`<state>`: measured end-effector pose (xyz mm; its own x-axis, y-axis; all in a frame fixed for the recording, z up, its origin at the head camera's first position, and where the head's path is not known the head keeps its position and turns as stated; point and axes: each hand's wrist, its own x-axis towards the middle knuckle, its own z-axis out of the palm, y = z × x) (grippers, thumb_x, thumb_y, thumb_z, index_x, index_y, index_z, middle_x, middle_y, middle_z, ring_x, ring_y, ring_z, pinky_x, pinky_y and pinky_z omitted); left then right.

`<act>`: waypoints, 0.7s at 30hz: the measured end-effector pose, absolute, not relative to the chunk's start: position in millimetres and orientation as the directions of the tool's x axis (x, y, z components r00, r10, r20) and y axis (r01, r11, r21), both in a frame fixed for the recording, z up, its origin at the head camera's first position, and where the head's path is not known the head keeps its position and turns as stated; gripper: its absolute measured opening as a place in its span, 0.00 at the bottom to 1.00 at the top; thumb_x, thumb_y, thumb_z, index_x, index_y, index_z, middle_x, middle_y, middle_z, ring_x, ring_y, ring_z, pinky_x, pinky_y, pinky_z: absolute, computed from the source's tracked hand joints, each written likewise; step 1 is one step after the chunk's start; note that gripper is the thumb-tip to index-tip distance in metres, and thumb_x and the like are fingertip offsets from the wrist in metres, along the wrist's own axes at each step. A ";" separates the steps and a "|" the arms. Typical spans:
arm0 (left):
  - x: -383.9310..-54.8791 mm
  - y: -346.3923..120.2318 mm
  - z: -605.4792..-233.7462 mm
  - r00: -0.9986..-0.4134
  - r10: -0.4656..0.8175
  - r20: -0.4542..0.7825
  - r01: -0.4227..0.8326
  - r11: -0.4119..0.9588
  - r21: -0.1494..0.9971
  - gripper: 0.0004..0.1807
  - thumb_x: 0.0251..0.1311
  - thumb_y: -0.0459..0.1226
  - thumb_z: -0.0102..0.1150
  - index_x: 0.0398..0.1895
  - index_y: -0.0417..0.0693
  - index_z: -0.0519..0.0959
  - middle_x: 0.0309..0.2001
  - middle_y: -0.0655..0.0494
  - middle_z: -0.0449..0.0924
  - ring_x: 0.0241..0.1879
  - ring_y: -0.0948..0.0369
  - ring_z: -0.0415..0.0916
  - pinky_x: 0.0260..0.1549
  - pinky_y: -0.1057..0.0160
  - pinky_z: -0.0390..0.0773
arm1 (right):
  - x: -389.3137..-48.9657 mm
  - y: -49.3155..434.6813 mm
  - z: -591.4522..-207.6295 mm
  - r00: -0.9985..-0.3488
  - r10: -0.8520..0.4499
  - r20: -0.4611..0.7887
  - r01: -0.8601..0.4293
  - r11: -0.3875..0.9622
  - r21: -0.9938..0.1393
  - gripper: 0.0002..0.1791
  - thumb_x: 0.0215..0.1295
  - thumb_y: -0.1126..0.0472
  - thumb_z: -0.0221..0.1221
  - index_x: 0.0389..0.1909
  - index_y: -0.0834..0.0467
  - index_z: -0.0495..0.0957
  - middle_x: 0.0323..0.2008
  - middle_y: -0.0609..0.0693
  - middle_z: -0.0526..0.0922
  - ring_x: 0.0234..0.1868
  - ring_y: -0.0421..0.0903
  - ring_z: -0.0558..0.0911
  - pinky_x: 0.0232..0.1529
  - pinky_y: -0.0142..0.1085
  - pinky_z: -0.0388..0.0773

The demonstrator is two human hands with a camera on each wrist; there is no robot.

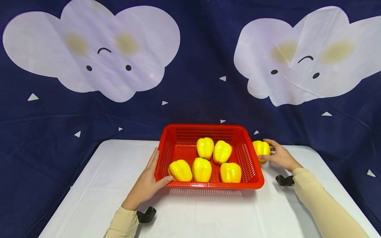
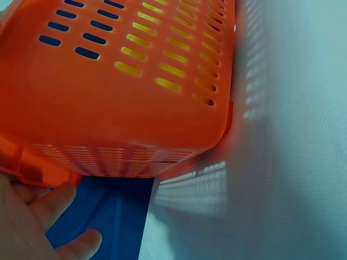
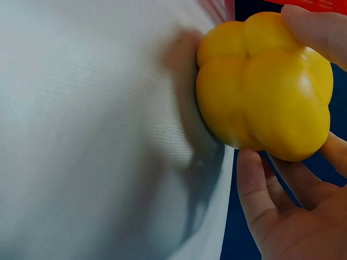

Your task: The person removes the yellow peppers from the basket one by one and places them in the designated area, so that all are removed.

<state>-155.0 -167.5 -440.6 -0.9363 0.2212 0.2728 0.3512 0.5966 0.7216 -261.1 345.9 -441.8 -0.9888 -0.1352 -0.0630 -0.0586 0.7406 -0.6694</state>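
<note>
A red slotted plastic basket (image 1: 208,185) sits tilted toward me on the white table, with several yellow bell peppers inside, such as one pepper (image 1: 202,170) at the front. My left hand (image 1: 147,181) holds the basket's left rim near the front corner, thumb over the rim and fingers along its outer side. In the left wrist view, the fingertips show below the basket wall (image 2: 114,108). Just right of the basket, my right hand (image 1: 281,157) grips another yellow bell pepper (image 1: 262,148) between thumb and fingers. The right wrist view shows this pepper's lobed end (image 3: 271,97) close up.
White cloth covers the table (image 1: 208,215). Behind it hangs a dark blue curtain (image 1: 205,82) with white clouds and small triangles. Black wrist straps sit by both cuffs, the left device (image 1: 146,215) and the right device (image 1: 284,180).
</note>
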 end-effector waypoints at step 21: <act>-155.8 -168.5 -442.3 -0.935 0.217 0.282 0.356 0.595 0.721 0.56 0.60 0.52 0.68 0.81 0.43 0.44 0.81 0.51 0.37 0.76 0.43 0.50 0.67 0.37 0.59 | -251.2 333.3 -394.4 -0.974 -0.144 0.173 -0.224 0.680 -0.698 0.49 0.64 0.47 0.68 0.76 0.66 0.55 0.70 0.71 0.63 0.66 0.70 0.67 0.63 0.64 0.65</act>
<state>-155.8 -168.5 -442.3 -0.9346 0.2172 0.2817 0.3555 0.5947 0.7211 -251.2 333.3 -394.4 -0.9744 -0.1442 0.1726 -0.2243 0.6798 -0.6982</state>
